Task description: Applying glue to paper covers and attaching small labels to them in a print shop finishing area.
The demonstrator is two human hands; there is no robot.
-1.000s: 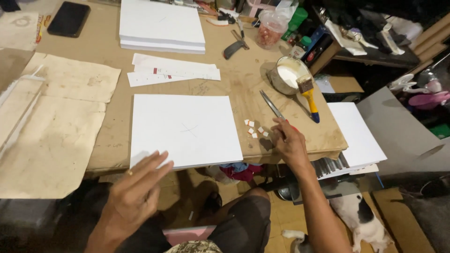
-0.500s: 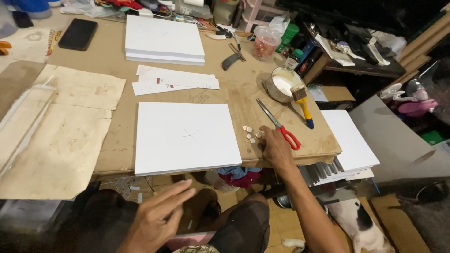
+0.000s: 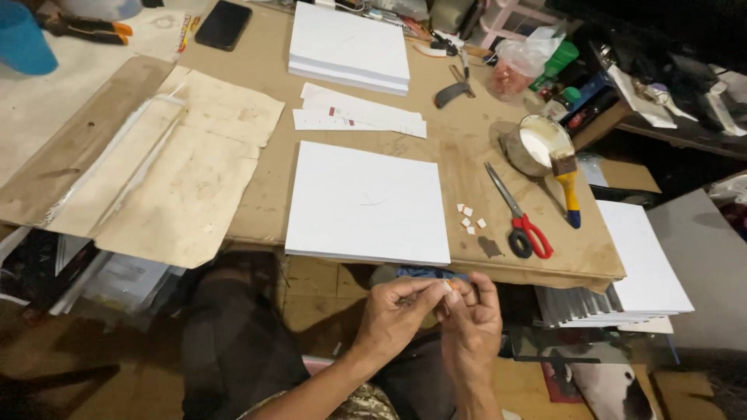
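Note:
My left hand and my right hand meet below the table's front edge, over my lap. Their fingertips pinch one tiny pale piece between them. On the brown table just above lies a white square board with a faint pencil mark. Several small white squares lie to its right. Red-handled scissors rest beside them, blades pointing away from me.
A tin of white glue holds a yellow-and-blue-handled brush. A stack of white boards sits at the back, paper strips before it. Brown paper covers the left. More white boards lie lower right.
My right hand left the scissors and the small squares on the table and came down to my lap. My left hand rose to meet it, and both now pinch a small piece.

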